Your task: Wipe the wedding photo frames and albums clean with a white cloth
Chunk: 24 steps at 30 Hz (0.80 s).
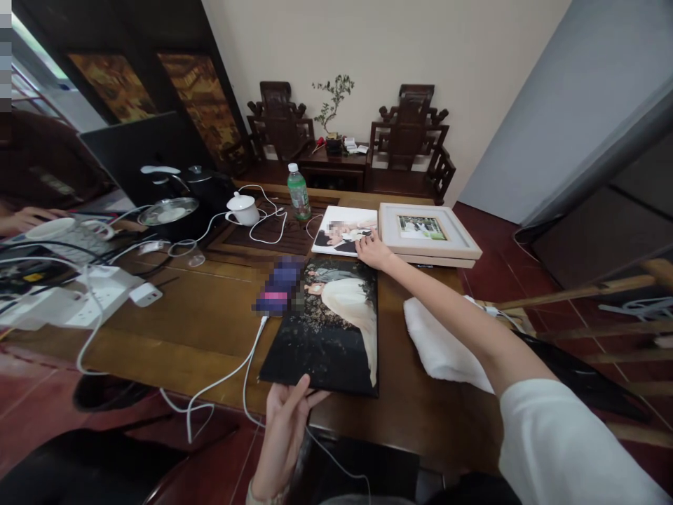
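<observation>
A dark photo album (336, 330) with a figure in a long white dress on its cover lies at the table's front edge. My left hand (291, 407) grips its near edge, thumb on top and the other fingers partly hidden underneath. Beyond it lies a smaller white photo album (344, 223) with a picture on its cover. My right hand (373, 250) rests with its fingers stretched over that album's near right corner, close to the dark album's far edge. Right of this hand is a pale picture frame (463, 238) with a small photo in it.
A phone (278, 286) with a white cable lies left of the dark album. A green-labelled bottle (298, 193), a lidded white cup (242, 209), a pot (171, 214) and a power strip (99, 298) stand farther left. A white towel (439, 344) lies under my right forearm. Another person's hand (31, 219) is far left.
</observation>
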Tool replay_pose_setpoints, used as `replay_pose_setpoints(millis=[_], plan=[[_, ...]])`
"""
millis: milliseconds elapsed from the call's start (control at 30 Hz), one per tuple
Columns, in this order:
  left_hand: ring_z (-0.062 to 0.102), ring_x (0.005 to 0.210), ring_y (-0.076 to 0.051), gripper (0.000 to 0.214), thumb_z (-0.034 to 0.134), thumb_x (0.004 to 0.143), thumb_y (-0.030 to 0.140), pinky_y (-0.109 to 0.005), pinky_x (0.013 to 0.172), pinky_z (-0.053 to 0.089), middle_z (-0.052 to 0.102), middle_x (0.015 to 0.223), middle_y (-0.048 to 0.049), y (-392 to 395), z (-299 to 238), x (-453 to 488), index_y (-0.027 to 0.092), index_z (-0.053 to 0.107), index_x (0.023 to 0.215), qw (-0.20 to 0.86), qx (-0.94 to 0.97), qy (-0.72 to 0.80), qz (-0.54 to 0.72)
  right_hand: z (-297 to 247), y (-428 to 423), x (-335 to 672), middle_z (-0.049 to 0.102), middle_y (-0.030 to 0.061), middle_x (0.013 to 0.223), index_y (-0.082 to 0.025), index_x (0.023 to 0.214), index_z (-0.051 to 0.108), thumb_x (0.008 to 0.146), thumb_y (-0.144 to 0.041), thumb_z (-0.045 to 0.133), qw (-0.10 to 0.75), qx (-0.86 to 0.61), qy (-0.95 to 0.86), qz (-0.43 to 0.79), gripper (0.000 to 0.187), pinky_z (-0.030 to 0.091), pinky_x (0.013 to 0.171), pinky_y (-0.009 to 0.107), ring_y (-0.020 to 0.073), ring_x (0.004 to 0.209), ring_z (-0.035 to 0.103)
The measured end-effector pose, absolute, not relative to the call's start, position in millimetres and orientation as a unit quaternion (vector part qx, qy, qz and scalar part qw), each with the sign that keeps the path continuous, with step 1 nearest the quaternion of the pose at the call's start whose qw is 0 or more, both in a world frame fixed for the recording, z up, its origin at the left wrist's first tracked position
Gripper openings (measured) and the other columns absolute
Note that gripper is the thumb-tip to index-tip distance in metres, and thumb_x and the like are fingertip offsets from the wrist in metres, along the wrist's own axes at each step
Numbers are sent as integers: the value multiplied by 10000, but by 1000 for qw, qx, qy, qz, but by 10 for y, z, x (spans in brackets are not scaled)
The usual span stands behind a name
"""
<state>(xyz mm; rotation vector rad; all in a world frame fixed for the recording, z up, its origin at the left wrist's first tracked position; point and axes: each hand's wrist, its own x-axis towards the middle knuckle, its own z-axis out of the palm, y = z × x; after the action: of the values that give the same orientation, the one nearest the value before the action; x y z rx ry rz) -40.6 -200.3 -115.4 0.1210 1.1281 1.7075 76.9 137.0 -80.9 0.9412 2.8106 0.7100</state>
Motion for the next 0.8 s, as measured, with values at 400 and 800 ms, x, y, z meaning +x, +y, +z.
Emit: replay_pose_setpoints(millis=[400, 800], plan=[[702, 876, -195, 453, 788, 724, 236, -400, 825, 588, 709, 998, -30, -1643, -1057, -385, 218, 575, 1123, 551, 88, 440, 703, -522, 1626, 827, 632, 250, 1083, 15, 1256, 464, 843, 13, 330, 3, 294, 932, 210, 434, 397, 906, 461, 311, 1052, 543], [683, 905, -153, 419, 819, 680, 176, -478, 1012, 458, 689, 908, 11, -933, -1056, -518, 215, 554, 1003, 577, 144, 395, 701, -385, 1487, 881, 597, 221, 1177, -24, 1247, 487, 841, 32, 308, -101, 345, 913, 193, 448, 415, 861, 405, 302, 1048, 515]])
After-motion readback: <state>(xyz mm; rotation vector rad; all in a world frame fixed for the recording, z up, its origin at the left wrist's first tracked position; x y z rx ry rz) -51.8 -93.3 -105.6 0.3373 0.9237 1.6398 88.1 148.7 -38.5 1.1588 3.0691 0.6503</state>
